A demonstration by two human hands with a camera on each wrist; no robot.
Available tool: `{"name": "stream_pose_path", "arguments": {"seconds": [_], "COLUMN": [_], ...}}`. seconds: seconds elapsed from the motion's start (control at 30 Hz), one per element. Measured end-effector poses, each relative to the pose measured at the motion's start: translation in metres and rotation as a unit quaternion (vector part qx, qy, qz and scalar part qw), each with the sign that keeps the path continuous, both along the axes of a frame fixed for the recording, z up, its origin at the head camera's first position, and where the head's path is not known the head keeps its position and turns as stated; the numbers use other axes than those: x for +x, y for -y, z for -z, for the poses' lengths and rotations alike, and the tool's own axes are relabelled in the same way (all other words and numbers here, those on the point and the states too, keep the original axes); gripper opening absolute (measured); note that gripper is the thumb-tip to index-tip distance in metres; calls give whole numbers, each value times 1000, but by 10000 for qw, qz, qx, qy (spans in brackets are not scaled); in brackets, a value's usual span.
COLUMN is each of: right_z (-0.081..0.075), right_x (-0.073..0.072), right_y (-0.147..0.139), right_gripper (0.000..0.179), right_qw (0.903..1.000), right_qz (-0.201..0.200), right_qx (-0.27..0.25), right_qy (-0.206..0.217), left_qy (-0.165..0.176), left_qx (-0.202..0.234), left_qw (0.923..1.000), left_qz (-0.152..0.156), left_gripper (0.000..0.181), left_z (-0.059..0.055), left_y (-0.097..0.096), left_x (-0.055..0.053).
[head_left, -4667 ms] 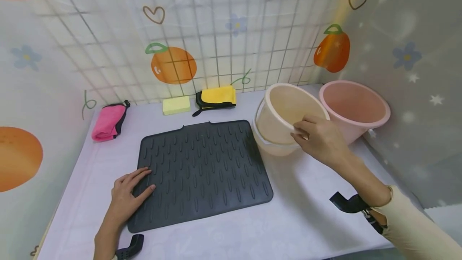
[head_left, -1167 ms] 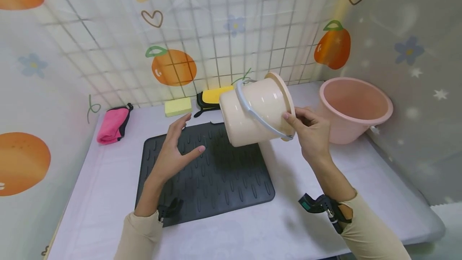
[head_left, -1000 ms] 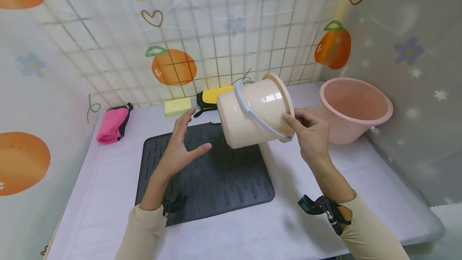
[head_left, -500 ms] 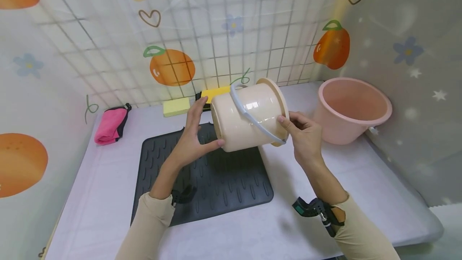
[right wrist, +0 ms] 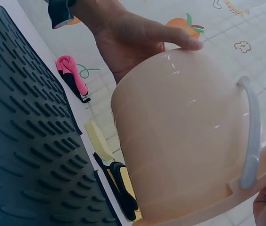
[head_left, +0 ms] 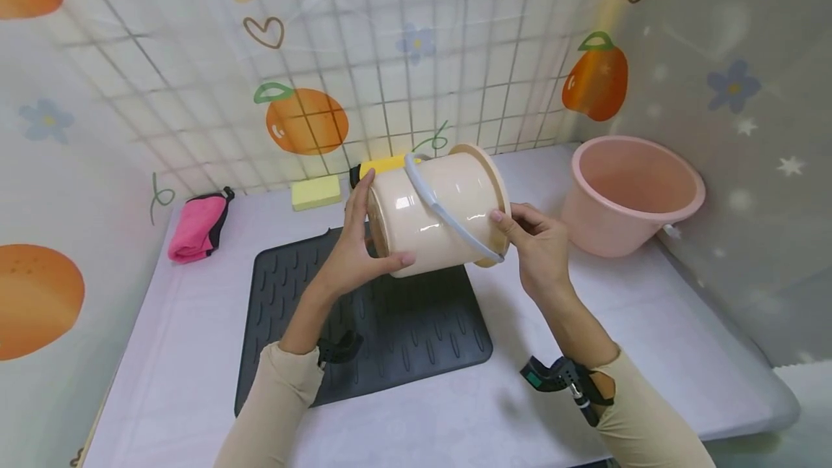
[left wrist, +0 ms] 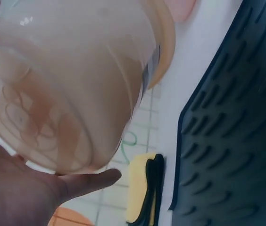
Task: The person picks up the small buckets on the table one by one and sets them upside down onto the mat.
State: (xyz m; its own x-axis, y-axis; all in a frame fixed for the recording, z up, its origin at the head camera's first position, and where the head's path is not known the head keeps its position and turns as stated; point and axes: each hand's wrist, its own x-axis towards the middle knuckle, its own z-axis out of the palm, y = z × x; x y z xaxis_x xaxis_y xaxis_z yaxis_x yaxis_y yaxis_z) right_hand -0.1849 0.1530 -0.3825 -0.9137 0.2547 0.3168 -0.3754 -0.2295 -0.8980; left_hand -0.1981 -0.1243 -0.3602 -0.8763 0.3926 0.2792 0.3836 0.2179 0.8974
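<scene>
The head view took in, nearest the lens, two beige sleeves [head_left: 276, 399] rising from the bottom edge, each wrist wearing a black mount [head_left: 560, 375]. Past them, the right hand [head_left: 542, 244] pinched the rim of the cream bucket [head_left: 422, 226], thumb on the outside. The left hand [head_left: 351, 258] was spread wide about the base, its fingers straight and its thumb laid against the wall. The bucket hung tipped on its side above the dark ribbed mat [head_left: 435, 341], base to the left and mouth to the right, its pale blue handle [head_left: 448, 217] slanting across the wall. The mat lay flat on the white-covered table [head_left: 669, 323].

Farther back on the right, a pink bucket [head_left: 604, 226] stood upright, well apart from the cream one. Along the back edge lay a folded pink cloth [head_left: 198, 226] with black trim, then a pale yellow sponge [head_left: 315, 193], then a yellow cloth [head_left: 380, 165], partly hidden by the cream bucket. Behind everything hung a curtain [head_left: 364, 20] printed with oranges, hearts and "happy".
</scene>
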Motion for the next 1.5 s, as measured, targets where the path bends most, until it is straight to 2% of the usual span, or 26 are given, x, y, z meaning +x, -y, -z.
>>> {"name": "stream_pose_path", "arguments": {"seconds": [0.1, 0.2, 0.3, 0.37, 0.47, 0.7, 0.8, 0.97, 1.03, 1.07, 1.27, 1.5], "right_z": [1, 4, 6, 6, 4, 2, 8, 22, 28, 30, 45, 58], "right_x": [0, 0, 1, 3, 6, 10, 11, 21, 26, 28, 37, 45], "right_y": [1, 1, -1, -3, -6, -14, -17, -16, -14, -13, -9, -5], "right_gripper": [24, 25, 28, 30, 30, 22, 19, 24, 29, 31, 36, 37], "right_qw": [9998, 9986, 9937, 9863, 9719, 9535, 9348, 8805, 8641, 8588, 8441, 8119], "right_qz": [-148, -384, -513, -553, -542, -832, -701, -655, -743, -793, -962, -1259], "right_qx": [-34, 101, 795, 1417, 2229, 2895, 3464, 4625, 4883, 4956, 5163, 5621], "right_qy": [151, 359, 604, 647, 523, -79, -351, -803, -967, -1026, -1082, -951], "left_qy": [12, -46, -118, -120, -97, -141, -160, -134, -128, -133, -156, -251], "left_qx": [155, 279, 288, 324, 363, 318, 183, 15, -22, -33, -111, -249], "left_qw": [9998, 9992, 9985, 9982, 9978, 9957, 9945, 9923, 9917, 9914, 9900, 9885], "left_qz": [-117, -278, -440, -490, -542, -857, -1022, -1231, -1282, -1303, -1396, -1472], "left_gripper": [117, 111, 107, 106, 102, 98, 98, 99, 99, 99, 100, 102], "left_z": [-4, 3, 14, 21, 21, 6, 2, -2, -3, -4, -7, -13], "left_y": [-3, -1, 6, 12, 19, 46, 57, 68, 71, 72, 81, 91], "left_x": [1, -3, -11, -16, -18, -6, 0, 7, 9, 11, 18, 25]}}
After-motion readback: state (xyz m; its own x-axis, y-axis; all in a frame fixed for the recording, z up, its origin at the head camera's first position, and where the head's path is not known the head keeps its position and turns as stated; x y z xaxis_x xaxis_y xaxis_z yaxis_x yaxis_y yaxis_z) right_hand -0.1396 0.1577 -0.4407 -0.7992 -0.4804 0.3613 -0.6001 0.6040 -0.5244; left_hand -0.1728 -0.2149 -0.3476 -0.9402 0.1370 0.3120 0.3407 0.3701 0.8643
